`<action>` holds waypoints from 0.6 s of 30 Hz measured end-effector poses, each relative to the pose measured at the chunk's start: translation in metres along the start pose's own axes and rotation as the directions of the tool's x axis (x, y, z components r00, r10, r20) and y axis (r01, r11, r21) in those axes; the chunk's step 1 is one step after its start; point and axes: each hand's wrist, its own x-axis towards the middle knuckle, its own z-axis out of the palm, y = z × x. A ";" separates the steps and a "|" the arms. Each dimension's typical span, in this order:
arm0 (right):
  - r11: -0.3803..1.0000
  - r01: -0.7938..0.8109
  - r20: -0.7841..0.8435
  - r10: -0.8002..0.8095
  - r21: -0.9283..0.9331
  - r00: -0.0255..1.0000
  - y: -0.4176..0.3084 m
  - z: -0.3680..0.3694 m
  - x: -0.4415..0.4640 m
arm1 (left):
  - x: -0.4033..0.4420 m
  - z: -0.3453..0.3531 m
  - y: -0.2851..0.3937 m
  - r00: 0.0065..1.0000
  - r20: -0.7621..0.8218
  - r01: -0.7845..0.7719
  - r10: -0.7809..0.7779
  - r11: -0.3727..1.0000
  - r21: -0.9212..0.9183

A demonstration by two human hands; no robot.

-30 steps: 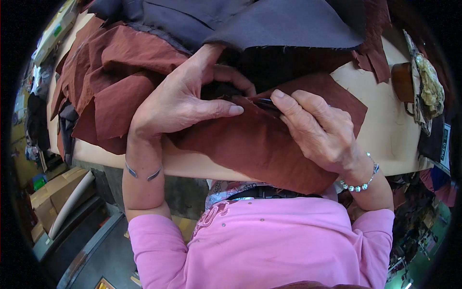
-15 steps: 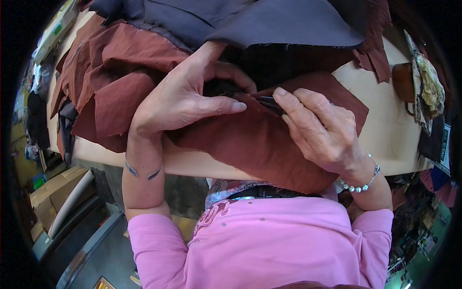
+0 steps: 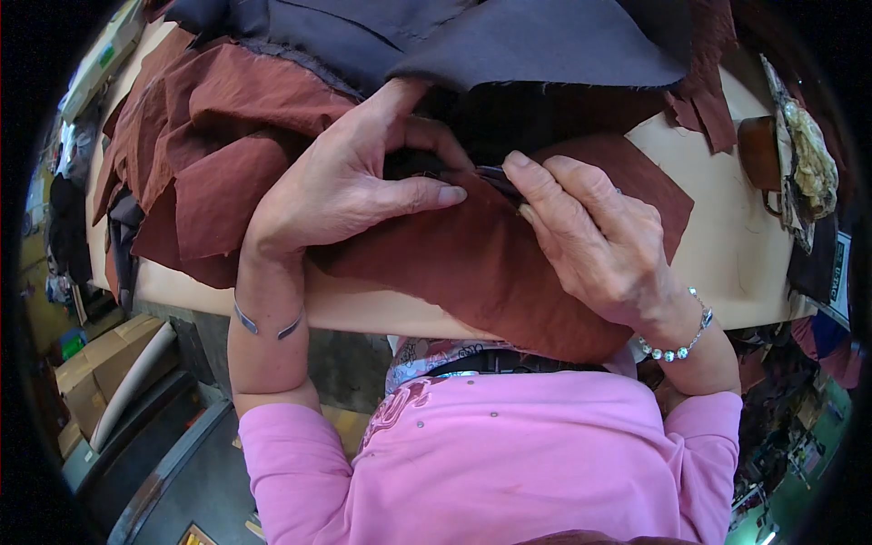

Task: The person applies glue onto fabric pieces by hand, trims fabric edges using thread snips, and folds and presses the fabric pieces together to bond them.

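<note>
A reddish-brown cloth [image 3: 490,259] hangs over the near table edge toward my lap. My left hand [image 3: 363,173] pinches its upper edge between thumb and fingers, beside a dark fold. Closed around a slim dark metal tool [image 3: 502,180], which looks like thread snips, my right hand [image 3: 595,222] points its tip at that edge, close to my left fingertips. Most of the tool is hidden in the right hand. Dark grey lining cloth [image 3: 545,45] lies above both hands and joins the brown pile.
More brown cloth [image 3: 232,191] is heaped on the left of the pale table [image 3: 736,245]. A brown cup [image 3: 758,154] stands at the right edge, beside a crumpled yellowish bundle [image 3: 810,159]. Cardboard boxes [image 3: 109,363] are down on the left.
My right hand has moved slightly left and up with the tool, nearer my left fingertips. The left hand keeps its pinch almost in place.
</note>
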 end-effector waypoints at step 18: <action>0.996 -0.079 -0.038 0.081 0.044 0.996 0.003 -0.004 0.003 | -0.001 0.000 -0.001 0.999 0.014 0.040 -0.041 0.997 0.061</action>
